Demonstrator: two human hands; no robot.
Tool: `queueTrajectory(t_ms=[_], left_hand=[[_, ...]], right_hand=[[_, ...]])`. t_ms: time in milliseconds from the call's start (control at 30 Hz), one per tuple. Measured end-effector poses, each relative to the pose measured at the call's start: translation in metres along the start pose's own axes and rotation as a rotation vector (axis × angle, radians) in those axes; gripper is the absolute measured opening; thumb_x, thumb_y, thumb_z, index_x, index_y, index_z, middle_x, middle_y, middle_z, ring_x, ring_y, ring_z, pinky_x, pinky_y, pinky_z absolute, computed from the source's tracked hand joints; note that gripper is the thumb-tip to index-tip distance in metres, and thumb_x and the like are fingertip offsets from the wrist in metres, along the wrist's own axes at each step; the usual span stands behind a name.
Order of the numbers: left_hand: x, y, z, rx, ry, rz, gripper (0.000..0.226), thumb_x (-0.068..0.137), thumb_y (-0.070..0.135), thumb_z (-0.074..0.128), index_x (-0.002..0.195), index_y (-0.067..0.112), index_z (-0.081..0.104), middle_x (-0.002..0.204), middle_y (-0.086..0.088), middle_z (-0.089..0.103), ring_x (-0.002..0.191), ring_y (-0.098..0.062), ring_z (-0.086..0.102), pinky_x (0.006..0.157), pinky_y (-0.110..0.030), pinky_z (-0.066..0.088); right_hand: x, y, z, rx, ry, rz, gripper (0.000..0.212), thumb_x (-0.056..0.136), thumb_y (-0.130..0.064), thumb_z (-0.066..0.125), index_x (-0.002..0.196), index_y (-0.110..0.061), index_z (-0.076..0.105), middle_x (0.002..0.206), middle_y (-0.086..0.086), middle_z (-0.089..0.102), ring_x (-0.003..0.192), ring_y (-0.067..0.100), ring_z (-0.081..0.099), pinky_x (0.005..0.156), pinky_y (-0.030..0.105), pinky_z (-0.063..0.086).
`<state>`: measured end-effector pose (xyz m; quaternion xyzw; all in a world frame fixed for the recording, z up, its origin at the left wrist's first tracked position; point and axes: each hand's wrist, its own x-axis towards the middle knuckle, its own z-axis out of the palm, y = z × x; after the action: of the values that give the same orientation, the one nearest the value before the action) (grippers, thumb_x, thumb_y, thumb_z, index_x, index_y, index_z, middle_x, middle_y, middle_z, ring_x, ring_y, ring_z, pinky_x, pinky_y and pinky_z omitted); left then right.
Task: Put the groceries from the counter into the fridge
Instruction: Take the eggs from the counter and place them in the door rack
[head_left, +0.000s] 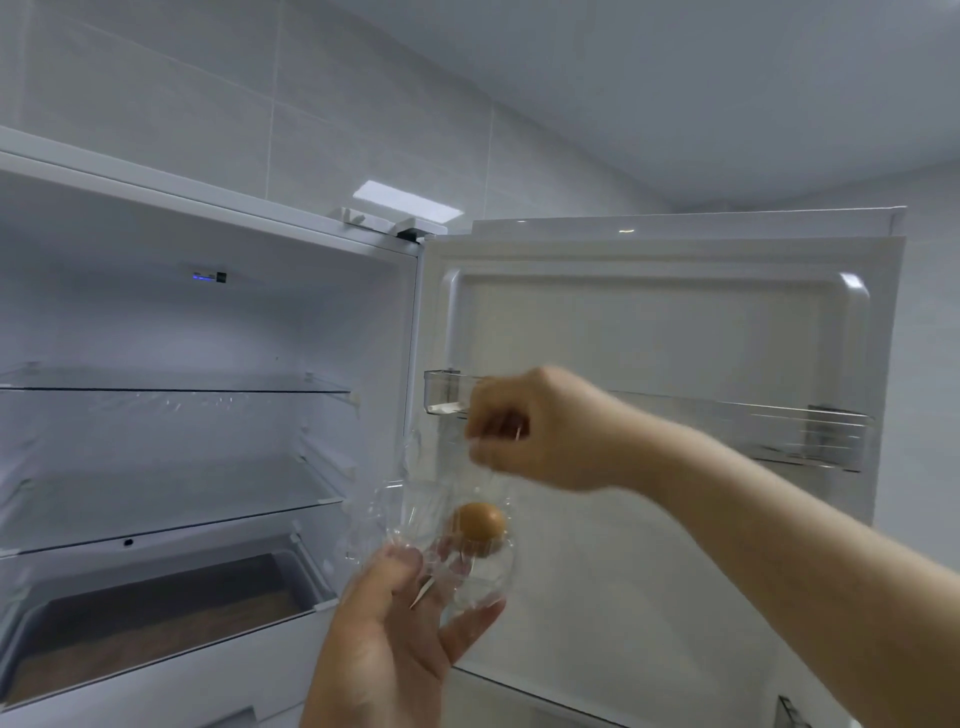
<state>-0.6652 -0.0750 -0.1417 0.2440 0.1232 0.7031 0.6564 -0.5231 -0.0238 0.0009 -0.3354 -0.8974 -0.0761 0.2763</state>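
A clear plastic egg carton (415, 519) hangs in front of the open fridge, between its inside and its door. One brown egg (478, 521) sits in a cup on the carton's right side. My left hand (395, 639) holds the carton from below, thumb on its front rim and fingers underneath. My right hand (530, 426) is above it, level with the door shelf (779, 431), fingers curled and pinching the top edge of the raised clear lid. What lies inside that curled hand is hidden.
The fridge (208, 332) stands open with two glass shelves (171, 382) and a drawer (166, 608) below. The white door (649, 322) swings out to the right and carries one clear shelf. Tiled wall and ceiling lie above.
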Motion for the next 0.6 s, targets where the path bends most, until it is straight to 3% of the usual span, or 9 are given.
queueTrajectory(t_ms=[100, 200, 300, 400, 600], left_hand=[[0.000, 0.000, 0.000, 0.004, 0.031, 0.006, 0.054, 0.082, 0.007, 0.056, 0.135, 0.000, 0.047, 0.124, -0.034, 0.059, 0.105, -0.042, 0.059, 0.062, -0.062, 0.054], [0.002, -0.001, -0.005, 0.021, 0.010, 0.007, 0.075, 0.062, 0.005, 0.058, 0.136, 0.004, 0.047, 0.126, -0.034, 0.057, 0.106, -0.042, 0.060, 0.058, -0.059, 0.058], [0.004, -0.002, -0.008, 0.029, 0.012, 0.004, 0.080, 0.058, 0.008, 0.053, 0.138, 0.006, 0.046, 0.127, -0.033, 0.057, 0.116, -0.044, 0.058, 0.058, -0.056, 0.057], [0.003, -0.003, -0.006, 0.028, 0.030, 0.022, 0.076, 0.065, 0.003, 0.058, 0.140, 0.007, 0.044, 0.124, -0.031, 0.059, 0.117, -0.047, 0.057, 0.057, -0.058, 0.057], [0.000, -0.006, -0.010, 0.055, 0.059, -0.015, 0.074, 0.063, 0.002, 0.059, 0.137, 0.006, 0.048, 0.123, -0.031, 0.060, 0.116, -0.047, 0.057, 0.060, -0.061, 0.056]], right_hand=[[-0.009, 0.011, 0.024, -0.044, -0.214, 0.104, 0.022, 0.089, -0.034, 0.068, 0.109, -0.025, 0.071, 0.095, -0.015, 0.067, 0.088, 0.003, 0.063, 0.079, 0.016, 0.051], [-0.007, 0.020, 0.034, -0.018, -0.266, 0.152, 0.029, 0.089, -0.038, 0.068, 0.114, -0.024, 0.070, 0.095, -0.016, 0.065, 0.089, 0.004, 0.063, 0.076, 0.015, 0.048], [-0.006, 0.022, 0.037, -0.023, -0.300, 0.147, 0.038, 0.085, -0.047, 0.069, 0.117, -0.027, 0.069, 0.101, -0.017, 0.066, 0.091, 0.003, 0.062, 0.077, 0.016, 0.049], [-0.004, 0.019, 0.035, -0.045, -0.350, 0.134, 0.037, 0.082, -0.048, 0.071, 0.114, -0.030, 0.071, 0.103, -0.016, 0.066, 0.093, 0.005, 0.061, 0.084, 0.027, 0.054], [-0.003, 0.014, 0.036, -0.088, -0.425, 0.126, 0.022, 0.080, -0.044, 0.074, 0.096, -0.028, 0.074, 0.086, -0.013, 0.070, 0.079, 0.008, 0.064, 0.075, 0.031, 0.059]])
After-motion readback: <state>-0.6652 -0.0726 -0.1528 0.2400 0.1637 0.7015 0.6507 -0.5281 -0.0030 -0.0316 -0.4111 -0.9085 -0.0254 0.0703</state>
